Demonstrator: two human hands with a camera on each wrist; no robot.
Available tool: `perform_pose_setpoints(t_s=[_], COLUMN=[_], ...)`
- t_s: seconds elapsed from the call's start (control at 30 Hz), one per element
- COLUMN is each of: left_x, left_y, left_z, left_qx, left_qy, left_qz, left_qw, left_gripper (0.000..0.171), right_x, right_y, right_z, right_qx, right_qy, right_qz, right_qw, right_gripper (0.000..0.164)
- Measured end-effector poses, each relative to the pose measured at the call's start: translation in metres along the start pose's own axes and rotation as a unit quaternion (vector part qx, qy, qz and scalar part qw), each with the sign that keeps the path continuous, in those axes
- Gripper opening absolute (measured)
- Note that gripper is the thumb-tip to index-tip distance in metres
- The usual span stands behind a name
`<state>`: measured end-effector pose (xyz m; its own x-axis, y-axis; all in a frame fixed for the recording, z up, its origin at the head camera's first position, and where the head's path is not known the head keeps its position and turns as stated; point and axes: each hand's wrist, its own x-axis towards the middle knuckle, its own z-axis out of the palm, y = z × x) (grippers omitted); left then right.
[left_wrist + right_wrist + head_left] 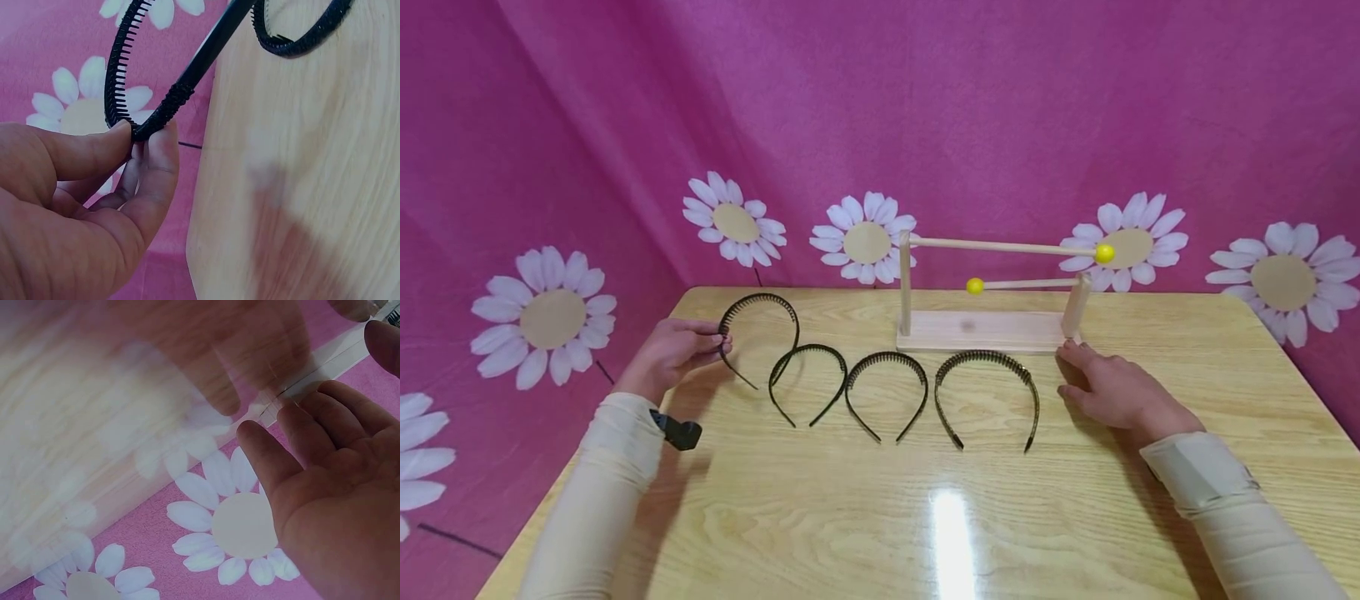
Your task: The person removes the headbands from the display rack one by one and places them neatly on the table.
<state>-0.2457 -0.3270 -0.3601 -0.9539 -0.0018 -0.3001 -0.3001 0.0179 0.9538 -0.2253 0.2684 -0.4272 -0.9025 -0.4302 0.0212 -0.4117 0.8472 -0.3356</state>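
At the left of the head view my left hand (pixel 673 354) pinches a black toothed headband (pixel 762 297) between thumb and fingers, gripping one side of its arc. In the left wrist view this headband (pixel 115 75) rises from the fingertips, teeth along its inner edge. To its right lie two more black headbands (pixel 808 347) (pixel 887 356) and a brownish, patterned headband (pixel 985 356), side by side on the table. My right hand (pixel 1116 387) has its fingers extended, fingertips right at the right end of a wooden stand's base (pixel 1000 337).
The wooden stand has two posts, each bearing a rod with a yellow ball tip: an upper rod (pixel 1000 246) and a lower rod (pixel 1030 285). The wood-grain table (pixel 820 508) ends at a pink cloth (pixel 850 100) printed with white flowers.
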Motion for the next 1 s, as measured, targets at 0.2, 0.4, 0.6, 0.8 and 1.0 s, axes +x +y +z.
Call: perform_pose_setpoints(t_s=[0.2, 0.4, 0.6, 0.8, 1.0], left_x=[0.0, -0.001, -0.004, -0.003, -0.003], left_y=[-0.002, -0.006, -0.009, -0.015, -0.02], left_z=[-0.006, -0.012, -0.019, -0.027, -0.033], left_qx=[-0.011, -0.015, -0.004, 0.042, 0.04], left_qy=[0.007, 0.006, 0.02, 0.035, 0.046], left_qz=[-0.005, -0.017, -0.028, -0.034, -0.05], left_qw=[0.9999, 0.9997, 0.9994, 0.9979, 0.9969], left_gripper=[0.036, 0.028, 0.026, 0.037, 0.04], right_x=[0.0, 0.001, 0.001, 0.001, 0.001], right_y=[0.0, 0.0, 0.001, 0.001, 0.0], right_z=[0.0, -0.001, -0.001, -0.001, -0.001], right_qx=[-0.005, -0.006, -0.002, -0.004, 0.003], right_qy=[0.001, 0.002, -0.002, -0.001, -0.001], right_qz=[0.001, -0.001, 0.006, 0.003, 0.005], right_qw=[1.0, 1.0, 1.0, 1.0, 1.0], right_gripper=[0.061, 0.06, 0.061, 0.061, 0.06])
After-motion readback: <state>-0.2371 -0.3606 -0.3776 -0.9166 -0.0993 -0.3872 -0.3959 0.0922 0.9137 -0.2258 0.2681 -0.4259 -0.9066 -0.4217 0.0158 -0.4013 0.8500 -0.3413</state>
